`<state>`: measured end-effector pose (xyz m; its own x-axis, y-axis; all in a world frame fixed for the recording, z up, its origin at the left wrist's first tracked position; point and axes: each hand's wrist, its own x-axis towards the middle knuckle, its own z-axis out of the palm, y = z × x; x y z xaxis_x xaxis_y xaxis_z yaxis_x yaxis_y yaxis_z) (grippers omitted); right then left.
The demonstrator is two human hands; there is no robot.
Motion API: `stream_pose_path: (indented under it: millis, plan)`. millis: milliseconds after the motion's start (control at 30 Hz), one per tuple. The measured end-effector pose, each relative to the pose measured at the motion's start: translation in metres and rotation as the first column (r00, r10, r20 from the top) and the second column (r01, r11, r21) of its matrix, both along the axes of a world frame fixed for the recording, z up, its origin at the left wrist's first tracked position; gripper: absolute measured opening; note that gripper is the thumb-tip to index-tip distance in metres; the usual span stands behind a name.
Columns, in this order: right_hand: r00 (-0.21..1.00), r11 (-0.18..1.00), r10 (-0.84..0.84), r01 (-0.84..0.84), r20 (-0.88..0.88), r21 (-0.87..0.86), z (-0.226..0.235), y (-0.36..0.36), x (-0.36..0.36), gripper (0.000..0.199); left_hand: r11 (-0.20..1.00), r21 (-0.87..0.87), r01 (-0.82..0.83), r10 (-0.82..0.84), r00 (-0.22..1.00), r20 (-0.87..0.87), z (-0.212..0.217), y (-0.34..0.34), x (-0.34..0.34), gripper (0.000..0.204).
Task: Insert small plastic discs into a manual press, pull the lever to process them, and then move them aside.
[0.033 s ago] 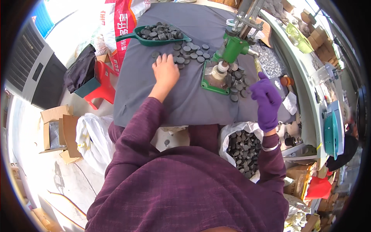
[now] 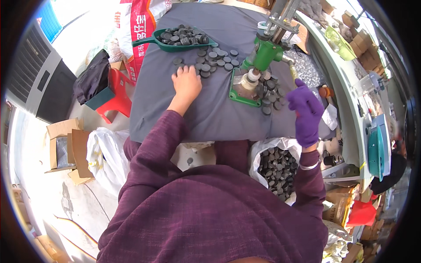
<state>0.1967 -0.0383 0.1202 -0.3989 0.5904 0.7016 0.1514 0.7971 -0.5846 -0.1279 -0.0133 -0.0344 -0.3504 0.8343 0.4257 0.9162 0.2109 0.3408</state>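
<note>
My bare left hand point(image 2: 186, 83) rests on the grey cloth, palm down and fingers slightly apart. Its fingertips reach the near edge of a scatter of round dark grey discs point(image 2: 213, 55); whether they touch one is unclear. Behind lies a green scoop point(image 2: 151, 40) heaped with more discs. To the right stands a green hand press point(image 2: 265, 55), with several discs point(image 2: 268, 94) piled against its base. My right hand point(image 2: 305, 114), in a purple glove, hovers beside the table's right side with curled fingers, just below the press's lever handle point(image 2: 293, 71). Anything inside that glove's grip is hidden.
A white sack point(image 2: 254, 164) of similar discs stands below the table's front edge. Clear plastic bags point(image 2: 307, 70) lie right of the press. On the left are a red stool point(image 2: 115, 98), an open carton point(image 2: 61, 144) and a grey air cooler point(image 2: 41, 74).
My left hand has drawn back slightly toward me, and a disc shows by its fingertips. My gloved right hand has shifted a little to the right and nearer. The press looks unchanged.
</note>
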Motion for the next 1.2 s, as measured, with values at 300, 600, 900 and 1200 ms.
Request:
stream_pose_path:
  millis: [300, 600, 900, 1200]
  plan:
    - [0.985, 0.994, 0.037, -0.054, -0.167, -0.096, 0.064, 0.034, -0.002, 0.039, 0.970, 0.062, 0.235, -0.238, 0.970, 0.039, -0.001, -0.037, 0.019, 0.031]
    - [0.941, 0.962, 0.123, -0.191, -0.314, -0.196, 0.071, 0.050, -0.006, 0.046, 0.890, 0.303, 0.340, -0.446, 0.786, 0.428, 0.027, 0.008, 0.090, 0.066]
    - [0.992, 0.996, -0.019, 0.007, -0.128, -0.094, 0.060, 0.030, -0.007, 0.046, 0.906, 0.308, 0.290, -0.414, 0.753, 0.511, 0.033, 0.038, 0.134, 0.078]
    - [0.998, 0.982, -0.037, 0.027, 0.051, 0.186, -0.033, 0.007, 0.002, 0.008, 0.892, 0.397, 0.215, -0.275, 0.956, 0.101, 0.016, 0.032, 0.065, 0.050]
